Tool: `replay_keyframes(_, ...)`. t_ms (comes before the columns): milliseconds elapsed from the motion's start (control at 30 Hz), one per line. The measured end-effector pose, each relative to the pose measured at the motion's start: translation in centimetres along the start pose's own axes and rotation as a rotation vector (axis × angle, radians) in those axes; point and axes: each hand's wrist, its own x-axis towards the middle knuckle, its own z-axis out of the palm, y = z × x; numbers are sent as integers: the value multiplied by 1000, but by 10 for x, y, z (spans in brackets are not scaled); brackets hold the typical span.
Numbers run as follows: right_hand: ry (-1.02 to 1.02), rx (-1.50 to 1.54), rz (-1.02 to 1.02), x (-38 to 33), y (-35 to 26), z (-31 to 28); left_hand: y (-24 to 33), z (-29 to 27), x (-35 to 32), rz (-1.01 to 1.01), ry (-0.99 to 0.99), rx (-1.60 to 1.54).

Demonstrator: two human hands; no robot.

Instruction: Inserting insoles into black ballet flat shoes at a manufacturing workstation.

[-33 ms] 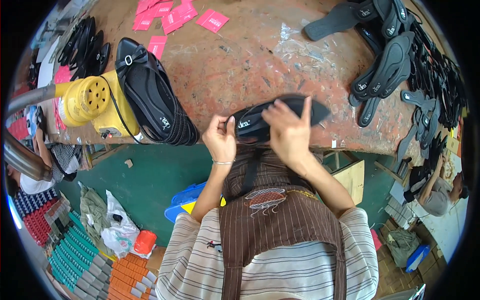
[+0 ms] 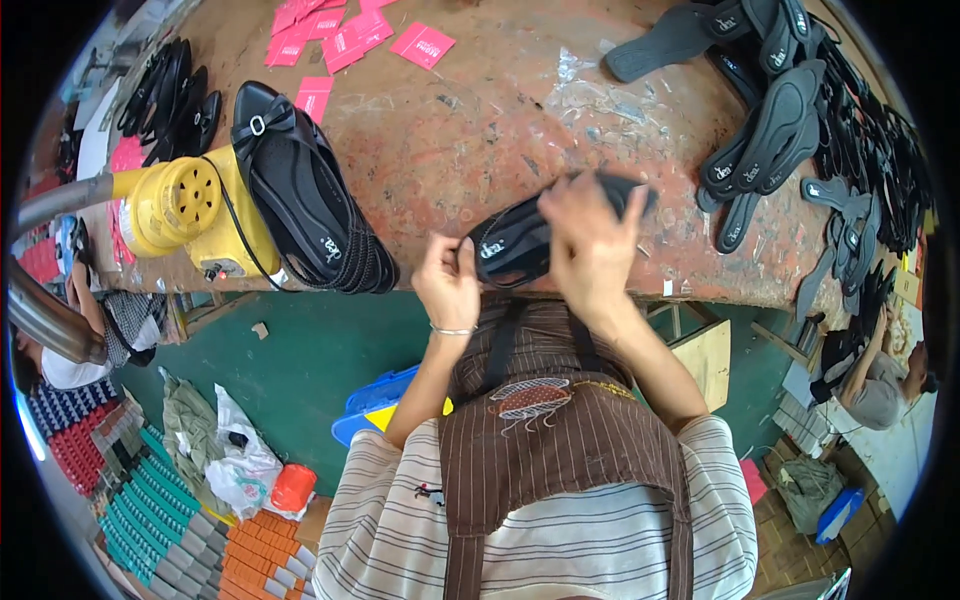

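A black pointed flat shoe point(image 2: 512, 245) lies near the table's front edge, its toe to the right and its insole facing up. My left hand point(image 2: 446, 283) pinches the heel end between thumb and fingers. Over the front half of the insole is my right hand point(image 2: 594, 250), fingers apart and some smeared by motion; it appears to touch the insole. The toe is partly hidden behind it. To the left, a pair of black flats point(image 2: 305, 195) with a bow and buckle stands against a yellow machine point(image 2: 215, 215).
Loose black insoles point(image 2: 775, 130) and dark straps point(image 2: 875, 150) pile up at the right of the worktable point(image 2: 440, 150). Pink cards point(image 2: 420, 45) are scattered at the back. More black shoes point(image 2: 165, 105) stand far left. Other people sit at both sides.
My right hand has shifted slightly up and right over the insole. The shoe has turned a little, and my left hand has moved slightly right with its heel.
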Motion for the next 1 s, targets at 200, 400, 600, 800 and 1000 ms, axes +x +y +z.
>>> replay_keyframes(200, 267, 506, 400, 79, 42, -23, 30, 21, -41, 326, -312, 400)
replay_keyframes(400, 62, 434, 25, -5, 32, -29, 36, 29, -64, 816, -425, 497)
replay_keyframes(600, -99, 114, 80, -51, 11, 19, 18, 41, -61, 817, -701, 626)
replay_keyframes(800, -44, 39, 94, 6, 23, 29, 18, 41, -65, 760, -712, 666)
replay_keyframes(1000, -417, -81, -61, -11, 20, 28, 21, 40, -64, 790, -641, 582)
